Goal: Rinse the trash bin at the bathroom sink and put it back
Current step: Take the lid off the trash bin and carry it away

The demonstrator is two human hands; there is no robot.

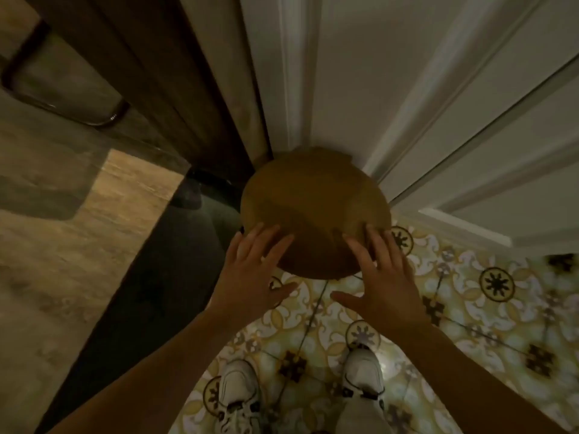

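trash bin (313, 208) seen from above: round, dull golden-brown, domed top w/ a matte, slightly grainy look, a small notch at its far rim; no opening visible from here. it stands on the patterned tile floor (488, 308), in the corner where the white panelled door (360, 73) meets the dark wood frame, just beside the counter edge at left. left hand (250, 270) and right hand (382, 277) both over the bin's near side, fingers (272, 242) spread open & flat, tips on or just above the lid, thumbs pointing inward toward each other; can't tell if they actually touch. nothing gripped. person's white sneakers (238, 396) on the tiles at bottom, well apart from the bin. frame is dim, a bit blurred.
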